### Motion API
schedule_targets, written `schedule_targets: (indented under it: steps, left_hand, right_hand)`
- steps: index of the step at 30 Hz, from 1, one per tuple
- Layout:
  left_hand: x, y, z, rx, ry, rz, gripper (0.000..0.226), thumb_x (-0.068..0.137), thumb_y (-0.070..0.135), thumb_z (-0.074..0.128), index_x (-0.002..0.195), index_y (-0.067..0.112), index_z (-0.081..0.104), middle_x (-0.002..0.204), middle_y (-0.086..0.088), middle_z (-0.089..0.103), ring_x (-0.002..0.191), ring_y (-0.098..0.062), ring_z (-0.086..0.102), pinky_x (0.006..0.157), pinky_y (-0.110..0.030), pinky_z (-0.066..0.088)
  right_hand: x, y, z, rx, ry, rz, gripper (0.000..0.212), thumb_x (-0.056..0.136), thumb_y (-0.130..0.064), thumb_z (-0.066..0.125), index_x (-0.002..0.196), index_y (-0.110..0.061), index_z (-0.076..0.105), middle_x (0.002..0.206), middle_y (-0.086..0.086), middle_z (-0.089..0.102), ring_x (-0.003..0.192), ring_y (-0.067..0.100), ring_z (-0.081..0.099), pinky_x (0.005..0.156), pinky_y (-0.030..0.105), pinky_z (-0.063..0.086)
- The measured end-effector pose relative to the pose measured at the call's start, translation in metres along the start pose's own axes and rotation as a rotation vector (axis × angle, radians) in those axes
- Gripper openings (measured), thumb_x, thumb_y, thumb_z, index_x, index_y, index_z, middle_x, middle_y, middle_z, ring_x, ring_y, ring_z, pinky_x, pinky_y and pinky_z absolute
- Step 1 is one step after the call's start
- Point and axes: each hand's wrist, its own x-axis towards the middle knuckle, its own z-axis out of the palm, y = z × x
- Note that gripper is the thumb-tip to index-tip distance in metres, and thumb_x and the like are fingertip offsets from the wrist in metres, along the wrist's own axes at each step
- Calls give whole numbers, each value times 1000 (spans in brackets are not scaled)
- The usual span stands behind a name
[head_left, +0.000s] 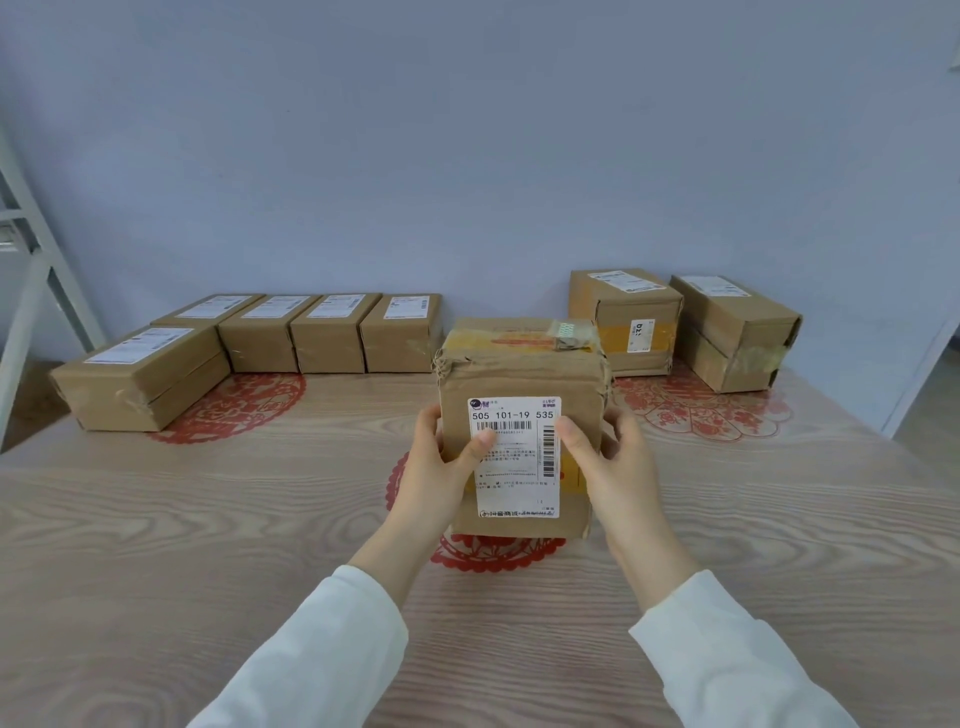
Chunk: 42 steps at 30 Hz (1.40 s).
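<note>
While both hands hold it, the box (519, 374) stands on end over a red paper-cut (493, 553) mid-table, label (517, 457) facing the camera. Left hand (436, 467) grips its left edge, thumb on the label; right hand (608, 462) wraps the right edge. Behind it, five boxes (270, 338) sit packed together far left, two more (680, 327) far right, all on the wood-grain table (208, 545) by a blue wall (467, 156).

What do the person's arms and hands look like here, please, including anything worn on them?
Both arms wear long, loose white sleeves, the left sleeve and right sleeve each ending at the wrist. The left hand and right hand are bare: no gloves, rings or watch show.
</note>
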Motion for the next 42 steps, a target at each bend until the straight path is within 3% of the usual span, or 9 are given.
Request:
schedule_targets:
  steps: [5,10,14,18,23,29,34,38,42]
  left_hand:
    - [1,10,-2,9,50,19,49,85,30,65,126,24,39,117,4,63,100,-6,64,83,-28,55]
    - [-1,11,-2,51,17,32,57,83,37,64,130,24,36,120,4,61,102,-3,61,87,-29,53]
    - [-2,14,-3,46,33,88,86,68,51,64,142,25,26,116,11,62,108,-6,60,98,-37,48]
    - [-3,13,-3,3,21,78,85,67,59,68,138,27,32,130,3,58,119,-14,56,105,-46,43]
    - [-6,8,-2,-23,33,53,85,69,48,66,141,23,28,124,4,60,112,-10,60,102,-44,46]
    - [8,8,-7,-14,29,47,82,69,47,66,139,25,28,121,9,60,109,-6,60,100,-38,48]
    - [33,17,-4,4,92,25,76,68,59,60,130,22,37,114,10,59,109,-9,59,97,-34,47]
    - [52,23,-3,-4,107,-20,71,66,56,59,126,23,41,109,11,61,103,-9,61,91,-31,48]
    - [56,28,-5,-43,120,-57,73,66,54,61,128,22,42,110,10,64,102,-8,63,90,-32,50]
  right_hand:
    - [-2,-3,2,23,-25,-34,28,85,-22,68,106,-26,50,102,-13,64,105,8,62,90,31,51]
    - [-1,-12,2,47,-17,-61,49,85,-26,67,128,-23,45,101,-25,58,86,-13,58,71,8,48]
    - [-4,-11,3,19,-25,-65,35,85,-22,67,115,-28,49,94,-23,61,80,-16,59,78,14,49]
    - [-9,-13,5,53,-60,-20,35,84,-23,68,110,-32,46,96,-23,59,78,-19,59,72,10,49]
    - [-8,-23,9,32,-11,30,25,84,-40,61,103,-30,47,89,-24,56,72,-19,55,63,8,41]
    - [6,-21,14,64,-52,72,14,85,-43,60,91,-37,50,95,-23,57,86,-10,52,76,18,40]
    - [28,-17,17,91,-102,94,39,71,-48,66,106,-33,53,108,-13,63,103,3,59,93,28,46]
    - [51,-18,19,101,-120,152,32,77,-40,68,105,-35,52,112,-10,62,107,7,59,93,28,46]
    - [59,-26,25,60,-129,213,84,50,-71,61,120,-26,49,118,-5,60,111,13,58,99,37,46]
